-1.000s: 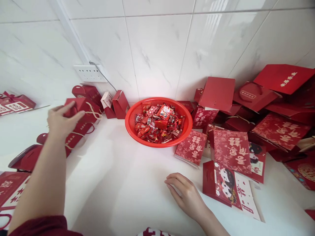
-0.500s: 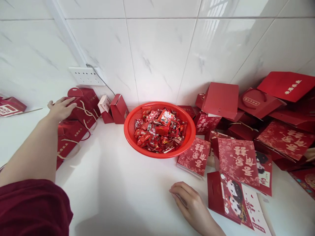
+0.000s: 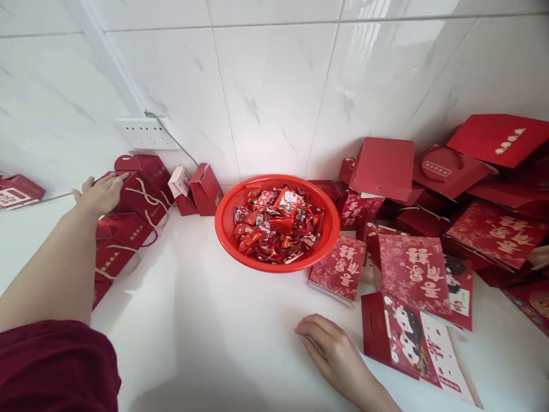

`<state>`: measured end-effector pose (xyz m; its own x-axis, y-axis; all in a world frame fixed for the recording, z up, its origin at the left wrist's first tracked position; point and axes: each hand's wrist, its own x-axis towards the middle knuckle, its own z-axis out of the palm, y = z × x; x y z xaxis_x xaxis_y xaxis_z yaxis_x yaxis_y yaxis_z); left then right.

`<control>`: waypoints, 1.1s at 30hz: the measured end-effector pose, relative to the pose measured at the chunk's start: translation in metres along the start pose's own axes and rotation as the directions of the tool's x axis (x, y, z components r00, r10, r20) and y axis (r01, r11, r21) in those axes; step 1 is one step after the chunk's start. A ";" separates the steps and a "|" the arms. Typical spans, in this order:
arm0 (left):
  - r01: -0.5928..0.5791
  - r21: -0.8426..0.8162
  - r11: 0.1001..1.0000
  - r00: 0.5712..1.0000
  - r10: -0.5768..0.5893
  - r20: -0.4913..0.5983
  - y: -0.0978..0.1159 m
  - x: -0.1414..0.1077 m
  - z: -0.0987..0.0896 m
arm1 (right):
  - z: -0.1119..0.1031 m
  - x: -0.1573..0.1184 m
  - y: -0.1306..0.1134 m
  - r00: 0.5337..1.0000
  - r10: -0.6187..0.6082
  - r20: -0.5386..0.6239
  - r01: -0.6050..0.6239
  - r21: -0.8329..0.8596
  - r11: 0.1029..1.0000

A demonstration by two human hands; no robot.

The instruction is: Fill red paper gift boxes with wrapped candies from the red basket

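My left hand (image 3: 98,194) rests on top of a red gift box (image 3: 134,199) in the row at the left, its fingers spread over the box and its edge. My right hand (image 3: 328,349) lies on the white table, fingers curled together, below the red basket; whether anything is between the fingers is hidden. The oval red basket (image 3: 223,243) holds several red-wrapped sweets (image 3: 278,224). Near my right hand lie a flat printed red box (image 3: 341,269) and a flattened card box with cartoon figures (image 3: 407,340).
Two small upright boxes (image 3: 206,189) stand left of the basket. Many red boxes and bags (image 3: 384,166) are piled at the right. A tiled wall and a socket strip (image 3: 143,134) are behind. Another box (image 3: 19,190) sits far left. A person's fingers (image 3: 539,256) show at the right edge.
My left hand has shifted slightly left and down on the boxes. My right hand stays almost in place. The view has moved slightly.
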<state>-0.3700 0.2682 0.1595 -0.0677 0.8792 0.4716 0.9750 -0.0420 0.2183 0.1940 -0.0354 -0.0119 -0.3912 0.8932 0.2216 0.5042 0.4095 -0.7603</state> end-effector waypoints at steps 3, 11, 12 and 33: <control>0.106 0.021 0.994 0.994 -0.106 0.011 0.019 -0.001 -0.001 | -0.002 0.002 -0.004 0.998 -0.057 -0.028 0.055 -0.070 0.996; -0.471 0.010 0.882 0.826 0.444 -0.347 0.187 -0.099 0.005 | -0.063 -0.013 -0.027 0.958 -0.207 -0.200 0.089 -0.477 0.874; -0.531 0.000 0.847 0.778 0.488 -0.395 0.207 -0.122 0.007 | -0.076 -0.020 -0.027 0.948 -0.190 -0.255 0.040 -0.497 0.867; -0.572 -0.548 0.610 0.373 0.789 0.488 0.346 -0.321 0.100 | -0.132 -0.136 0.038 0.847 0.414 -0.332 -0.530 -0.472 0.705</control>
<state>0.0103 0.0188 -0.0018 0.8474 0.5266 -0.0687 0.5172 -0.7889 0.3319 0.3680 -0.1164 0.0096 0.1334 0.9882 0.0755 0.9260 -0.0971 -0.3648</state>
